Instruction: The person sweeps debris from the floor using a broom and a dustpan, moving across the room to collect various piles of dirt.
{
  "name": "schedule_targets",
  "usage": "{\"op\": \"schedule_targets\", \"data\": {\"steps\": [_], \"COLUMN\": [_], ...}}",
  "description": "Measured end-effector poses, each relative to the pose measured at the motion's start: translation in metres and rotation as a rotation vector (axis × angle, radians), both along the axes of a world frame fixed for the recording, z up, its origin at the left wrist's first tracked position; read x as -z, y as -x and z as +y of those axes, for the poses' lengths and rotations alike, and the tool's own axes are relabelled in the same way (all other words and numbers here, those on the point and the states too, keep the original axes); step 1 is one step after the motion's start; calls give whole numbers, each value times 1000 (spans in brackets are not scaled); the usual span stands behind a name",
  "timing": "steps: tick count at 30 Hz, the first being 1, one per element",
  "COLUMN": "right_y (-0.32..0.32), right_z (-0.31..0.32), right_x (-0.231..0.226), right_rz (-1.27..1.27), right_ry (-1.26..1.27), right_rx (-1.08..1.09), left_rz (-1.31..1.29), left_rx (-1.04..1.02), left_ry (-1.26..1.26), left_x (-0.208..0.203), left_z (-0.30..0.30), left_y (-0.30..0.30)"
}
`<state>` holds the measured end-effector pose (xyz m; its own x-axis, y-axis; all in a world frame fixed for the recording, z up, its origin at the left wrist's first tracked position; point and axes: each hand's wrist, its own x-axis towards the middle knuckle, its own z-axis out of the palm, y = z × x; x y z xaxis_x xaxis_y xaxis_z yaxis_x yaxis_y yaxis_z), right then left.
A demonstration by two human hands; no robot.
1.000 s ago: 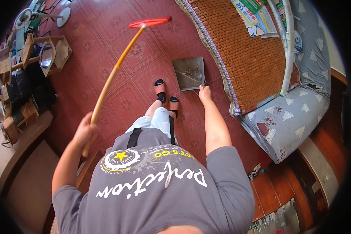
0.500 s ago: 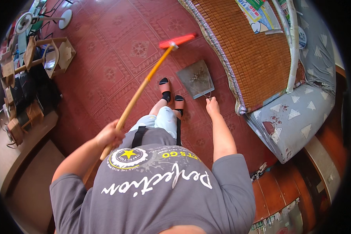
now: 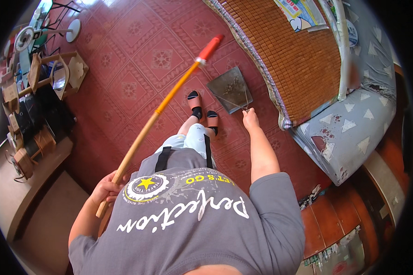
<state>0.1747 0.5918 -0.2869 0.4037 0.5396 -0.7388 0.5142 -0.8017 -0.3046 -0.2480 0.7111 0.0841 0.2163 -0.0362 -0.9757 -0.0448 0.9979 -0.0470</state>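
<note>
My left hand (image 3: 108, 185) is wrapped round the lower end of a broom's wooden handle (image 3: 144, 127), near my side. The handle slants up and away to the right, ending in a red broom head (image 3: 211, 46) over the tiled floor. My right hand (image 3: 250, 119) grips the thin wire handle of a square grey metal dustpan (image 3: 229, 87), just beyond my fingers. A few dark specks show on the pan; what they are is too small to tell. The broom head is beyond the dustpan, apart from it.
Right of the dustpan stands a low seat with a brown bamboo mat (image 3: 280, 55), printed papers (image 3: 303, 13) on it. A grey patterned cushion cover (image 3: 335, 137) borders it. A wooden stool (image 3: 73, 73) and a white fan (image 3: 24, 39) stand left. My slippered feet (image 3: 195, 101) are near the pan.
My left hand has drawn back toward my side with the broom. The broom head has swung from crosswise to nearly in line with the handle. The dark clump on the dustpan no longer shows.
</note>
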Motion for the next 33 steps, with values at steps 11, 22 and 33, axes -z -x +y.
{"op": "schedule_targets", "data": {"steps": [11,22,33], "right_y": [-1,-1,-2], "right_z": [-1,-4,-6], "right_x": [6,10,4], "right_rz": [-11,4,-31], "right_ry": [31,8,40], "right_rx": [20,29,20], "left_rz": [279,320,336], "left_rx": [809,1281,382], "left_ry": [-590,-522,-216], "left_x": [130,113,-4], "left_z": [64,-35,-84], "left_y": [-55,0,6]}}
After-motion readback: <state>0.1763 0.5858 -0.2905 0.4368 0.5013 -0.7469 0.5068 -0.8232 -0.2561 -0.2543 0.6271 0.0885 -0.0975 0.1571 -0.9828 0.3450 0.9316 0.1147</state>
